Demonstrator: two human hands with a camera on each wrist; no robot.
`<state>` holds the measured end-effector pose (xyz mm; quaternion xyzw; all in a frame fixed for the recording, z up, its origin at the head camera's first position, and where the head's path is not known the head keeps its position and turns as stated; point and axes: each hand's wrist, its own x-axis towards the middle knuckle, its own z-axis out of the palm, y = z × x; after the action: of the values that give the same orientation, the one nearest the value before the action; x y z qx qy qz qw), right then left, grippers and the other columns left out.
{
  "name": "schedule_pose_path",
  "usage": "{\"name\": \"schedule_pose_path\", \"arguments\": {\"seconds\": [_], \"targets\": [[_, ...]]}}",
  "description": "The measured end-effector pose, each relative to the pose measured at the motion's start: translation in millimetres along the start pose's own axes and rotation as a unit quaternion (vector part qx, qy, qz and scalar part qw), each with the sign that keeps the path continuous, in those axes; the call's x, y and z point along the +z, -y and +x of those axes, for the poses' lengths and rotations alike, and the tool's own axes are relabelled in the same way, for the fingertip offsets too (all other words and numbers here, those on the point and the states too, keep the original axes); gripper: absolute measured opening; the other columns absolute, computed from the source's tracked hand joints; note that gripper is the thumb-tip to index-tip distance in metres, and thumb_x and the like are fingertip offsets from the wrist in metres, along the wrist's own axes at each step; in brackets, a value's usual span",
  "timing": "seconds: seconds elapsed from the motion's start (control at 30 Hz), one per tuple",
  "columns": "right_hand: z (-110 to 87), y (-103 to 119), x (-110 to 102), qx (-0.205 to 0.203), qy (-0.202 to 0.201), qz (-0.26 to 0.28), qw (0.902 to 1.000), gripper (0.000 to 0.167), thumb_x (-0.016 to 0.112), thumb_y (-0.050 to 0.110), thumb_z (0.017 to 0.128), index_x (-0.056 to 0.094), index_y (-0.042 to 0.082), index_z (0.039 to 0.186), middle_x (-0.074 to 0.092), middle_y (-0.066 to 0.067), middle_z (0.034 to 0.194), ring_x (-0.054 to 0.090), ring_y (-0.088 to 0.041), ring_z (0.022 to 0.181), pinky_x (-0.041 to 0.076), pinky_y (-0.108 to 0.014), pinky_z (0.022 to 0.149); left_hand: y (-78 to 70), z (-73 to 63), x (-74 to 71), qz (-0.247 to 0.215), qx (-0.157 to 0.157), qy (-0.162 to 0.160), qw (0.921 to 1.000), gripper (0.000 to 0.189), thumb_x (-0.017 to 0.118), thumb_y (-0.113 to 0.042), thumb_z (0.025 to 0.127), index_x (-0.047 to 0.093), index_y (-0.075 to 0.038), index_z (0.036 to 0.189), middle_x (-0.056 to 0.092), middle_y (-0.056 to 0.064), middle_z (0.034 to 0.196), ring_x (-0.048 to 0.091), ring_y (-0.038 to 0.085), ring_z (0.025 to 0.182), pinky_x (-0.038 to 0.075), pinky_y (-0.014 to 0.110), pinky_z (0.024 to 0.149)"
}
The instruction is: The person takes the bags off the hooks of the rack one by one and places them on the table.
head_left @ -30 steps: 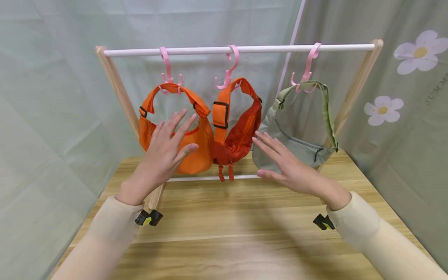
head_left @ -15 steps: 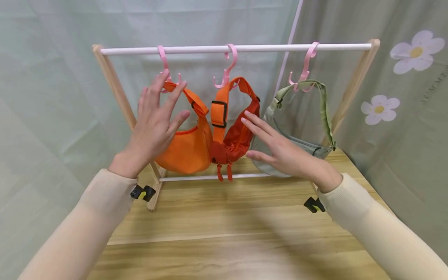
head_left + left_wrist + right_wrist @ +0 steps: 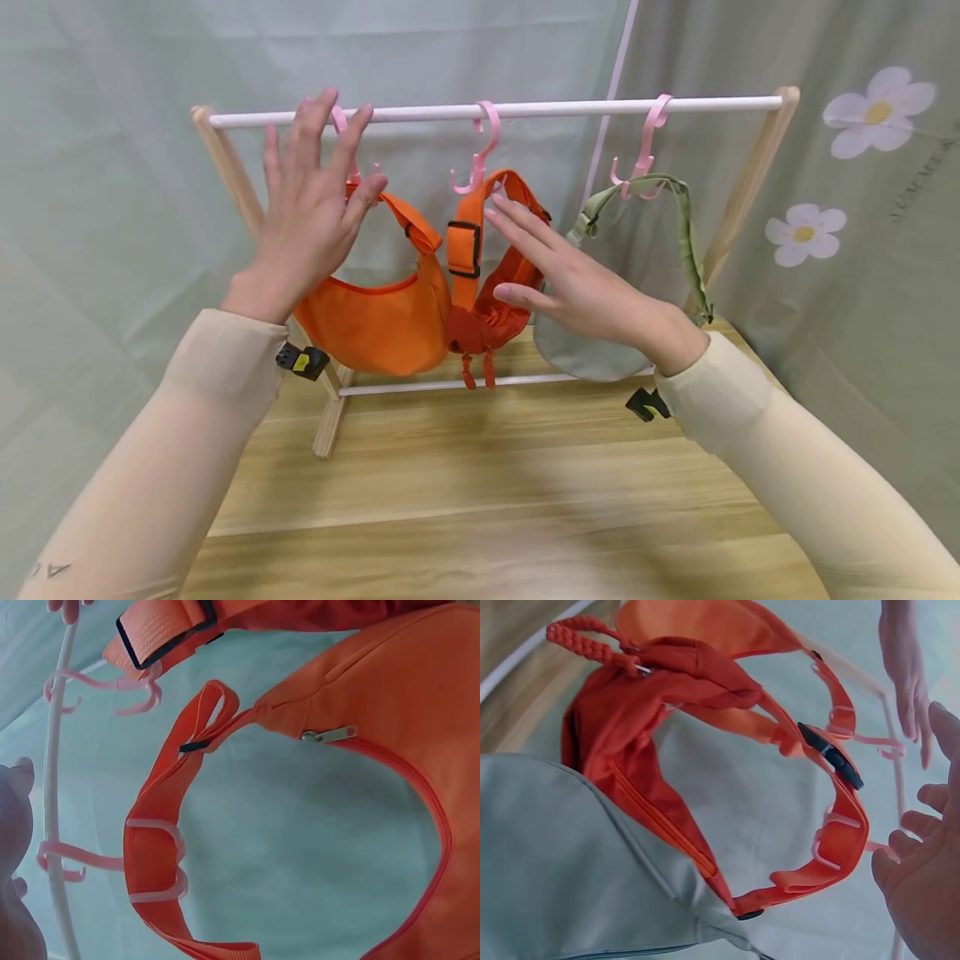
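My left hand (image 3: 311,196) is raised in front of the left pink hook (image 3: 352,158), fingers spread and extended, fingertips level with the white rod (image 3: 562,108). From that hook an orange shoulder bag (image 3: 382,325) hangs by its strap; its zipper pull (image 3: 337,734) shows in the left wrist view. A red bag (image 3: 480,329) with an orange strap (image 3: 463,250) hangs from the middle pink hook (image 3: 491,137). My right hand (image 3: 581,279), fingers extended, overlaps this bag and part of the grey-green bag (image 3: 588,350), which hangs from the right pink hook (image 3: 648,142). Neither hand grips anything.
The rack has wooden side posts (image 3: 742,200) and a lower white bar (image 3: 408,387), standing on a wood-grain table (image 3: 450,475). Pale curtains (image 3: 112,208) surround it, with printed flowers (image 3: 879,112) at the right.
My left hand has risen from before the orange bag to the rod's height. The right hand has moved up and left, from the grey-green bag to the red one. The bags still hang.
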<state>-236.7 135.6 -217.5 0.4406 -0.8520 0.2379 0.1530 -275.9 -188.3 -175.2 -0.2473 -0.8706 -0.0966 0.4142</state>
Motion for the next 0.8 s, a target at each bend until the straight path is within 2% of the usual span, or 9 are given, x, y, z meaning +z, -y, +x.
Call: {"name": "schedule_pose_path", "arguments": {"seconds": [0.27, 0.43, 0.67, 0.8], "targets": [[18.5, 9.2, -6.7, 0.004, -0.002, 0.011, 0.9999, 0.084, 0.064, 0.040, 0.103, 0.014, 0.028, 0.169, 0.003, 0.013, 0.174, 0.013, -0.006, 0.157, 0.026, -0.039, 0.125, 10.6, 13.2, 1.3, 0.017, -0.011, 0.001, 0.9998, 0.064, 0.043, -0.045, 0.110, 0.027, -0.018, 0.166, 0.014, 0.014, 0.172, 0.005, 0.035, 0.159, -0.005, 0.056, 0.126], [32.7, 16.5, -6.8, 0.001, -0.007, 0.014, 0.9999, 0.081, 0.062, 0.043, 0.104, 0.016, 0.029, 0.168, 0.005, 0.014, 0.173, 0.014, -0.006, 0.157, 0.026, -0.038, 0.124, 17.2, 21.5, 1.4, 0.027, -0.018, 0.007, 0.9994, 0.064, 0.042, -0.046, 0.111, 0.026, -0.019, 0.166, 0.015, 0.012, 0.173, 0.006, 0.033, 0.160, -0.006, 0.055, 0.126], [49.8, 27.2, -6.4, 0.003, -0.002, 0.018, 0.9998, 0.081, 0.060, 0.048, 0.103, 0.016, 0.029, 0.168, 0.009, 0.012, 0.173, 0.015, -0.006, 0.156, 0.024, -0.033, 0.125, 24.4, 24.0, 4.5, 0.038, -0.014, 0.019, 0.9990, 0.063, 0.045, -0.045, 0.110, 0.028, -0.020, 0.166, 0.018, 0.010, 0.172, 0.010, 0.032, 0.159, -0.006, 0.057, 0.126], [64.1, 32.6, -5.6, 0.011, 0.009, 0.011, 0.9998, 0.079, 0.058, 0.050, 0.104, 0.017, 0.028, 0.168, 0.012, 0.010, 0.173, 0.014, -0.006, 0.157, 0.023, -0.031, 0.124, 26.0, 24.1, 5.0, 0.046, -0.009, 0.023, 0.9986, 0.060, 0.046, -0.040, 0.111, 0.031, -0.020, 0.165, 0.027, 0.013, 0.169, 0.020, 0.032, 0.157, -0.004, 0.057, 0.126]]}}
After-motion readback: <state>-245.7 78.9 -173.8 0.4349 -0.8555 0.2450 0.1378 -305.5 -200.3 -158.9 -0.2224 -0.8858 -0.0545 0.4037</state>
